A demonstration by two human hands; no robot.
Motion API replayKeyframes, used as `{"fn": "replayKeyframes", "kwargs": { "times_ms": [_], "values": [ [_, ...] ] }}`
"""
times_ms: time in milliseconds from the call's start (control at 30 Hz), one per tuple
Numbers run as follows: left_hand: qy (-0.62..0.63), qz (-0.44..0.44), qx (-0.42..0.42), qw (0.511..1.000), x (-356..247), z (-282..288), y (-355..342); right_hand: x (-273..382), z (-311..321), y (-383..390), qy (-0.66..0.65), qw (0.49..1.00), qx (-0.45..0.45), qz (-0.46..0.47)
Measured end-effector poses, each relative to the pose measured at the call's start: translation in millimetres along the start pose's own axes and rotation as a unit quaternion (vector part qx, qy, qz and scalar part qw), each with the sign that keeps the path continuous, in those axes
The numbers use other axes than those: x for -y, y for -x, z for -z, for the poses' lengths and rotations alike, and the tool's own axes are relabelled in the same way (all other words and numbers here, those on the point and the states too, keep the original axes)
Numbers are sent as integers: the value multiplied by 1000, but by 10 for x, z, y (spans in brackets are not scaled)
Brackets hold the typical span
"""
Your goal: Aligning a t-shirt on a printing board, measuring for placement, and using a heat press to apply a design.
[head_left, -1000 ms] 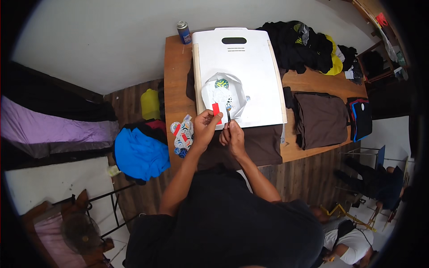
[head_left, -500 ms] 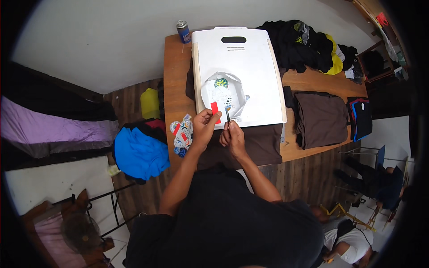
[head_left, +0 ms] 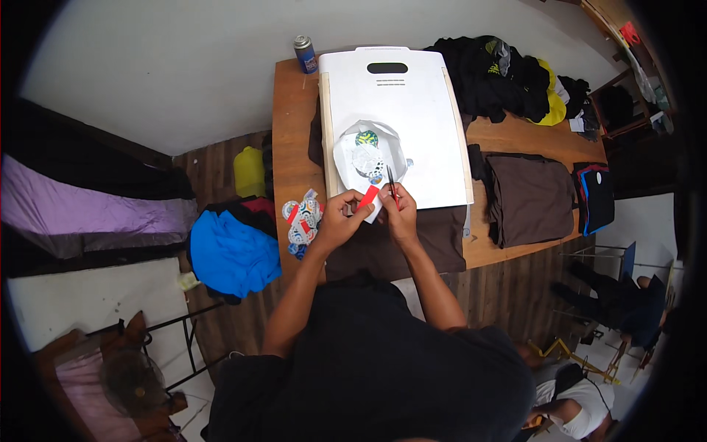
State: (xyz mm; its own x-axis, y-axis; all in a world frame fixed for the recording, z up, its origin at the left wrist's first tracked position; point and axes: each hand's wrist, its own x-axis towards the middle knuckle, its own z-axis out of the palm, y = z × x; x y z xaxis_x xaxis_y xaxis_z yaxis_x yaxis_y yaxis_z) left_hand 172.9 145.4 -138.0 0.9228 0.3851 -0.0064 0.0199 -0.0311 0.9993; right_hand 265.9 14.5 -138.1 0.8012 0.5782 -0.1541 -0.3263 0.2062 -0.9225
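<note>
Left hand (head_left: 342,221): pinched on red-and-white strip (head_left: 368,198), near side of paper bowl.
Right hand (head_left: 401,219): closed round dark pointed tool (head_left: 390,175), just beside left; contact with strip unclear.
Paper bowl (head_left: 339,156): on white board (head_left: 431,125), patterned round pieces (head_left: 367,139) inside.
Patterned pile (head_left: 306,216): on table (head_left: 292,147), left of board.
Progress: seems partway; strip not yet put down, amount left unclear.

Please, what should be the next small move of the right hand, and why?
Probably the right hand should pinch the right edge of the flat red-and-white strip: this hand is close beside it, the left hand holds the strip, and the slim, dark, pointed tool in the right hand points away.
</note>
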Motion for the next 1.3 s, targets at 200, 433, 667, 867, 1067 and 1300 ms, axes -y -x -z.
{"fn": "replayKeyframes", "kwargs": {
  "times_ms": [200,433,667,867,1067,1300],
  "values": [
    [171,68,-121,975,-96,-75,-39,-79,-51,58,-53,998,9,-12],
    [180,41,-156,970,-265,-132,-146,-200,18,107,-129,990,58,-10],
    [191,28,-162,968,-301,-147,-233,-270,0,180,-132,989,62,-19],
    [173,27,-159,972,-267,-157,-251,-292,-15,142,-131,989,60,-21],
    [169,28,-157,973,-253,-159,-275,-290,-12,107,-122,990,66,-14],
    [167,23,-162,972,-207,-169,-268,-333,3,87,-116,991,57,-15]
  ]
}}
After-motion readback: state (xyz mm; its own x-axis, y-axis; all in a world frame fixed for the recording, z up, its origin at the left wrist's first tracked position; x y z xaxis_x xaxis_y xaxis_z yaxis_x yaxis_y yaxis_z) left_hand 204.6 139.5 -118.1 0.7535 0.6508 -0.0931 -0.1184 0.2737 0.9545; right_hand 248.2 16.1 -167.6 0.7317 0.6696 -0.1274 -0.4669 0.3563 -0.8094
